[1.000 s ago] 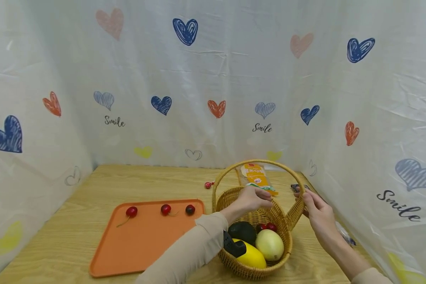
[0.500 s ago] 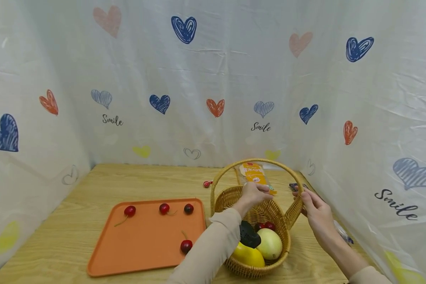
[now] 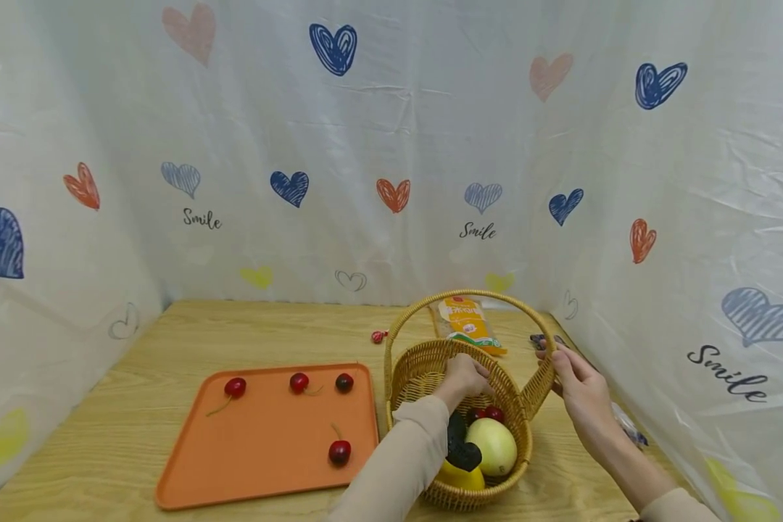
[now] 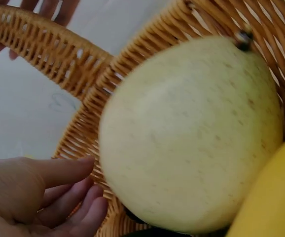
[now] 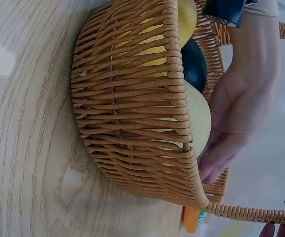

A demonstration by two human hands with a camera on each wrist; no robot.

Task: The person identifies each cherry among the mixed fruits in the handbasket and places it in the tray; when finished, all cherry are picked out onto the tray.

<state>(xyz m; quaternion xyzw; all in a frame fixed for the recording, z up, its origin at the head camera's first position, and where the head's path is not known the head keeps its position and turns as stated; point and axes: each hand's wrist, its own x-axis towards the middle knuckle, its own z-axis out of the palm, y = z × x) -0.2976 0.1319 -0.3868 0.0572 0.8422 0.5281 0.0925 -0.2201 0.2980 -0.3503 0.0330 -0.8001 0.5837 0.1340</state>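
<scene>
A wicker basket [image 3: 460, 500] with a tall arched handle [image 3: 431, 303] stands at the right of the table. My right hand [image 3: 583, 395] pinches the handle's right side between thumb and fingers. Inside the basket reaches my left hand [image 3: 465, 377], fingers loosely bent and nothing visible in them. Close below its fingertips lie red cherries [image 3: 494, 413]. A pale green fruit with a stem [image 4: 187, 133] sits beside that hand in the left wrist view. A yellow fruit [image 3: 462, 477] and a dark, smooth fruit [image 5: 194, 64] share the basket; the left forearm partly hides them.
An orange tray [image 3: 254, 464] left of the basket bears several cherries with stems [image 3: 340, 453]. Behind the basket are an orange food packet [image 3: 466, 322] and a small red wrapped candy [image 3: 378, 336]. Plastic-wrapped items lie by the right curtain [image 3: 629, 424].
My left hand has dropped from above the basket's far rim down into it, its forearm shifting right and uncovering a cherry on the tray. The right hand keeps its grip on the handle.
</scene>
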